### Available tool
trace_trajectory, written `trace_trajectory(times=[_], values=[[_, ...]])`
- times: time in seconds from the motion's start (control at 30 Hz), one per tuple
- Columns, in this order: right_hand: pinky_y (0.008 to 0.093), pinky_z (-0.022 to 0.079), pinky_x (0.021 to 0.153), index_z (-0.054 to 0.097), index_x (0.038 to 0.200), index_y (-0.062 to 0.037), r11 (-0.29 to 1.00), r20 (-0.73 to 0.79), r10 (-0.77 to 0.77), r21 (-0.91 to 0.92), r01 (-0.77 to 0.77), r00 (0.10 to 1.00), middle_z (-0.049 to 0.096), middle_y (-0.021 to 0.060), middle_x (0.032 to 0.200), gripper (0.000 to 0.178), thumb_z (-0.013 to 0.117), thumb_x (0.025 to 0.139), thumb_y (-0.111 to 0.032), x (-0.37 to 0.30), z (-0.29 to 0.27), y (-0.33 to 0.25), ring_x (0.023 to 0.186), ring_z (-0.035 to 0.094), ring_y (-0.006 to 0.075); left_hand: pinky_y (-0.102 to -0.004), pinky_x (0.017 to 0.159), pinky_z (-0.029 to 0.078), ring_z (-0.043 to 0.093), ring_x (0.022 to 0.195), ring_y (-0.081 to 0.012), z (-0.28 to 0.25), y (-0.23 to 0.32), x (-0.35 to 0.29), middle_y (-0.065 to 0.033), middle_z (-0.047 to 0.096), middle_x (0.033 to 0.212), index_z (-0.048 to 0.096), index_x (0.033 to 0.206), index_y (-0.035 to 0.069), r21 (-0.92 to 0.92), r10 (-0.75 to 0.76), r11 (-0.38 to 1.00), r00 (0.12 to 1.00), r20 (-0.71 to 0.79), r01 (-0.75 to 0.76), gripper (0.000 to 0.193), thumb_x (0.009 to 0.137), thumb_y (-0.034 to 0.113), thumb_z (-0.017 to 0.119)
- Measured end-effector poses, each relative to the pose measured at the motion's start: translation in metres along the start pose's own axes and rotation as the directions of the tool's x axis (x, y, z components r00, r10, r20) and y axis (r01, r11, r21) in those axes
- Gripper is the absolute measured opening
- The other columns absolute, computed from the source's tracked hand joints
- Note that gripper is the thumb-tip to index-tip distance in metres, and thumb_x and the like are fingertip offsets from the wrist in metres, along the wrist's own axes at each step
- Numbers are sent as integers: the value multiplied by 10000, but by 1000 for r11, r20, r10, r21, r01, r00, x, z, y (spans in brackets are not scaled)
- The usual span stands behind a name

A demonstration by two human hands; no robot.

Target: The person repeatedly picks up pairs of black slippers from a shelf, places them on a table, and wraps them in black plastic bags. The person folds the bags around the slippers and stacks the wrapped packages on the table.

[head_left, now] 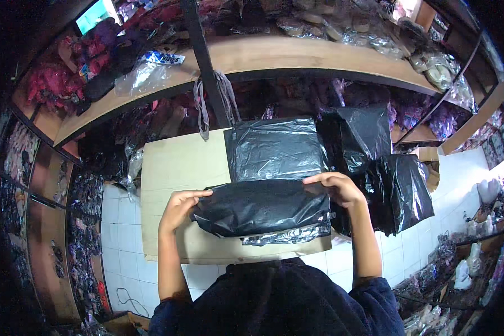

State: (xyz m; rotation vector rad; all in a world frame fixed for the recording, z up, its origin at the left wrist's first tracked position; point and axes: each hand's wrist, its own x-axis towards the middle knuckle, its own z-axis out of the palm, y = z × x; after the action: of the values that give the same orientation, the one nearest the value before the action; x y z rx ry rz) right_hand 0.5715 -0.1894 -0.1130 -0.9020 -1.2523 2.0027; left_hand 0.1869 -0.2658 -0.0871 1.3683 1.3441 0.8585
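A folded black plastic bag (260,207) lies crosswise in front of me on a cardboard sheet (179,162). My left hand (179,208) grips its left end, thumb and fingers closed at the upper corner. At the opposite end, my right hand (343,191) holds the bag's upper right corner, with the index finger stretched along the edge. A crinkled, shiny plastic edge (288,235) shows under the bag's near side. Just beyond lies another flat black plastic bag (277,148); the held bag's far edge meets it.
More black plastic bags (397,190) are heaped to the right. A wooden shelf (297,56) crosses behind, loaded with plastic-wrapped goods, with grey cloth strips (201,109) hanging from its dark post. Packed shelves (53,235) stand at left. White tiles (120,241) cover the floor.
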Motion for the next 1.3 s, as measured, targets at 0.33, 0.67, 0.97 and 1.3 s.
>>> trace_trajectory(times=[0.33, 0.67, 0.97, 1.3], values=[[253, 428, 774, 532, 1072, 9, 918, -4, -129, -378, 118, 992, 605, 77, 936, 382, 486, 699, 78, -2, 4, 42, 822, 565, 143, -267, 773, 424, 578, 829, -189, 20, -34, -8, -123, 616, 876, 602, 905, -11, 356, 100, 931, 994, -35, -81, 253, 672, -79, 531], [259, 437, 727, 593, 853, 30, 847, -156, -380, -456, 275, 912, 607, 90, 832, 260, 583, 610, -61, -1, -7, 78, 765, 556, 136, -330, 856, 373, 445, 1072, -227, 22, -41, 1, -128, 453, 1165, 357, 1240, 76, 13, 206, 977, 917, -342, -214, 649, 681, 188, 668], [251, 413, 768, 576, 884, 37, 837, -166, -393, -472, 278, 904, 611, 92, 857, 258, 506, 635, 38, 1, 3, 78, 819, 556, 151, -364, 915, 312, 470, 1039, -239, 14, 2, 19, -53, 621, 892, 667, 820, 172, 683, 519, 631, 855, -18, -369, 246, 599, 65, 642], [225, 413, 650, 553, 844, 12, 933, -380, -328, -272, 234, 865, 562, 22, 760, 278, 316, 706, 55, 18, 2, 102, 717, 507, 90, -291, 763, 428, 550, 822, -171, 62, -87, -9, -113, 592, 880, 562, 890, -41, -169, 250, 933, 910, -332, -318, 249, 788, 181, 510]])
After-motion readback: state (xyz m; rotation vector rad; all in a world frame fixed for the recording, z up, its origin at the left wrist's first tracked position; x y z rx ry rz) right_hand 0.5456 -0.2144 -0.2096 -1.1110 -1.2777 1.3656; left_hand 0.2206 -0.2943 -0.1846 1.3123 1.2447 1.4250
